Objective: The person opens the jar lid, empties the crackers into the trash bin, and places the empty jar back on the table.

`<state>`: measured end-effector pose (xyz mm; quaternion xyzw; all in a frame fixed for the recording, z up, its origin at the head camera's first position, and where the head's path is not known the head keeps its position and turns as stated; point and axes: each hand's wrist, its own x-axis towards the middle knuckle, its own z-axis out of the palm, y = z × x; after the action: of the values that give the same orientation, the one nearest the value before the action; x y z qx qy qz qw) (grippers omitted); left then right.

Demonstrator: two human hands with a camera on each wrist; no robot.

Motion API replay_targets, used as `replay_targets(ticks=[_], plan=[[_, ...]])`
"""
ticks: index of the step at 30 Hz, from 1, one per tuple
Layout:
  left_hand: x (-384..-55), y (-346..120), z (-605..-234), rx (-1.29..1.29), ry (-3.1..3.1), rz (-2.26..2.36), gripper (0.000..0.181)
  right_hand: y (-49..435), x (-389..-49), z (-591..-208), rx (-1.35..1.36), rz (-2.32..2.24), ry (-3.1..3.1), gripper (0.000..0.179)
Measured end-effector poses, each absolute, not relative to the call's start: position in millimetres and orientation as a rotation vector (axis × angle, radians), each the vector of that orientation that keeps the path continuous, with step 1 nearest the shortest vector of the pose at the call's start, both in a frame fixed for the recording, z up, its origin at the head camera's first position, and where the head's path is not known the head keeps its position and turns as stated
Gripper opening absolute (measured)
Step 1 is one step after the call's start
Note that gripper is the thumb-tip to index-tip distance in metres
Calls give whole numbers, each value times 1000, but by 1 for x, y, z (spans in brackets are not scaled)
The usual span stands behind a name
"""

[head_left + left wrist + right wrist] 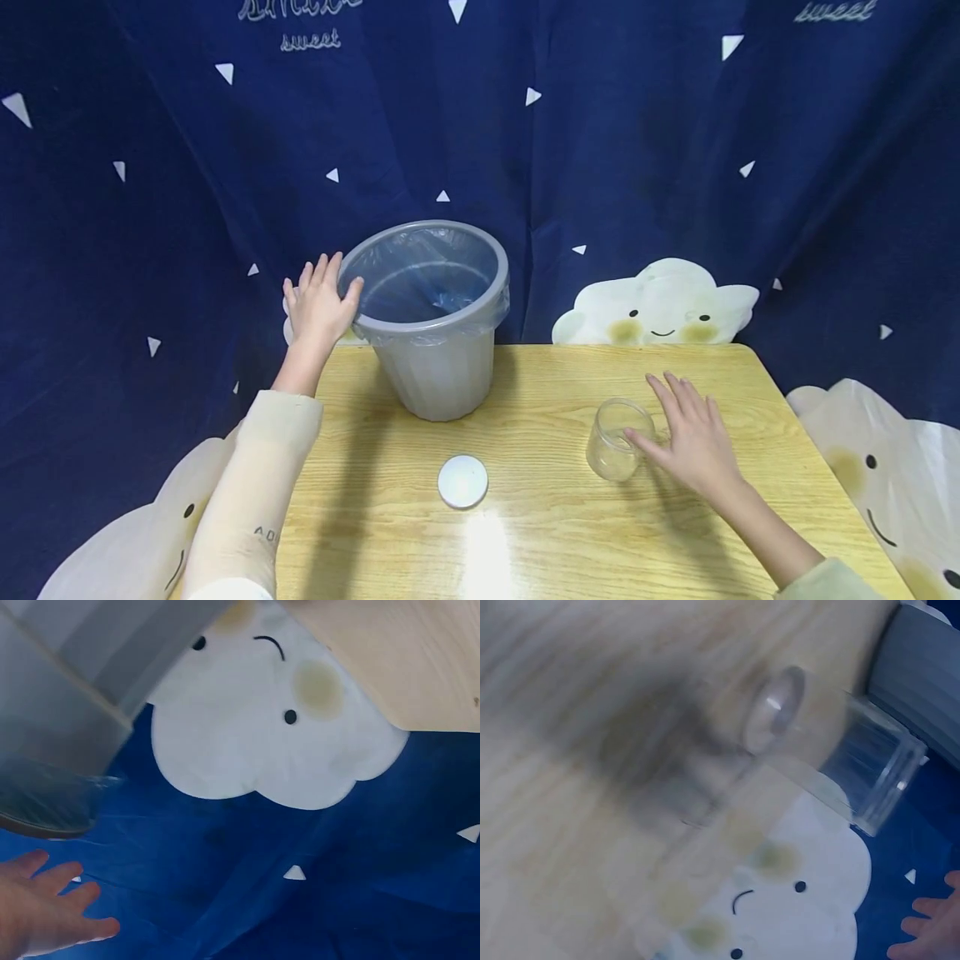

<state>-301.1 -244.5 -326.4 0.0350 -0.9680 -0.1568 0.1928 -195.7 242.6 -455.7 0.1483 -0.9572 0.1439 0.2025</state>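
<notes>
A grey trash bin (438,375) lined with a clear plastic bag (420,275) stands at the back left of the wooden table. My left hand (321,304) is at the left side of its rim, fingers straight and spread, thumb towards the rim; the left wrist view shows these fingers (67,889) just beyond the bin's rim. A clear, open-topped jar (617,446) stands right of the bin. My right hand (693,442) is stretched out beside it, fingers extended and thumb overlapping the jar in the head view. In the right wrist view, fingers (926,926) show apart from the jar (870,769).
A round white lid (462,482) lies flat on the wooden table (540,533), between the bin and the jar but nearer the front. Behind the table hangs a dark blue curtain (637,167) with white triangles and smiling clouds.
</notes>
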Motion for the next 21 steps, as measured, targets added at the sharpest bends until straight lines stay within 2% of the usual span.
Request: replay_targets(ticks=[21], plan=[[-234, -198, -349, -126, -2640, -392, 77, 235, -202, -420, 356, 396, -2766, 84]])
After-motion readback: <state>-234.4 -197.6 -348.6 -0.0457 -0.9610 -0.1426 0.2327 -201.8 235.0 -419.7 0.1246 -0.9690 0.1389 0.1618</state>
